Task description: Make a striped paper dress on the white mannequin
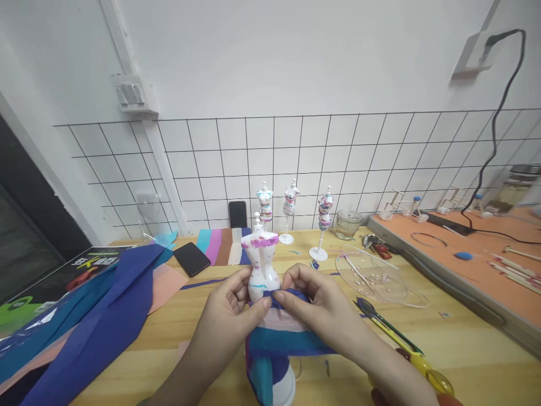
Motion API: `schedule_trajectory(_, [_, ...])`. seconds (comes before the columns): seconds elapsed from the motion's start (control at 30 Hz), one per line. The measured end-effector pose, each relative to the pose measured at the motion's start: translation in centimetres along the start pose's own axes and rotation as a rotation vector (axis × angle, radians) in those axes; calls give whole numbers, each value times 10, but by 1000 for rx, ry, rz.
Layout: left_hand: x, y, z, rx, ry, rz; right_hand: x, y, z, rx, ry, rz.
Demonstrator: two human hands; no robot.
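Observation:
A small white dress form (260, 268), with pink bits across its chest, stands upright between my hands. Striped crepe paper (291, 339) in blue, pink and teal hangs from its waist and covers much of the lower part. My left hand (230, 310) is closed at the side of the waist, its thumb by the paper's upper edge. Thumb and fingers of my right hand (321, 304) pinch that blue upper edge against the front of the form. Below the paper a white round base (285, 389) shows in part.
Three decorated dress forms, one of them on a white stand (318, 254), are by the wall. Yellow-handled scissors (406, 349) and a clear tray (372, 276) of beads lie right. Long crepe strips (114, 293) and a dark phone (191, 259) are left; an orange board (448, 276) is far right.

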State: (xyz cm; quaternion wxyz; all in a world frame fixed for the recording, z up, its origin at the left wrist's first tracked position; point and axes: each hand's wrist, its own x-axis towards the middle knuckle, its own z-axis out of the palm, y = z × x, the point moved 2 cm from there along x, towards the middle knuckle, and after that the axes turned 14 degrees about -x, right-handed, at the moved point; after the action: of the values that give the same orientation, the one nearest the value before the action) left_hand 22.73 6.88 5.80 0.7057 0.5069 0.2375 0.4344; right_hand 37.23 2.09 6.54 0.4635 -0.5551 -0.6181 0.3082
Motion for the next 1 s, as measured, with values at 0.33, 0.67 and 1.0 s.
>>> schedule_trajectory(0.33, [-2,4,0,26,-24,-21,0,4,2,-23,31,-13])
schedule_trajectory(0.67, [5,0,-3,-3,45,3,1,3,-2,-203,30,-85])
schedule_trajectory(1.0, [12,0,-16,-61,199,20,-20,-17,13,-916,63,-726])
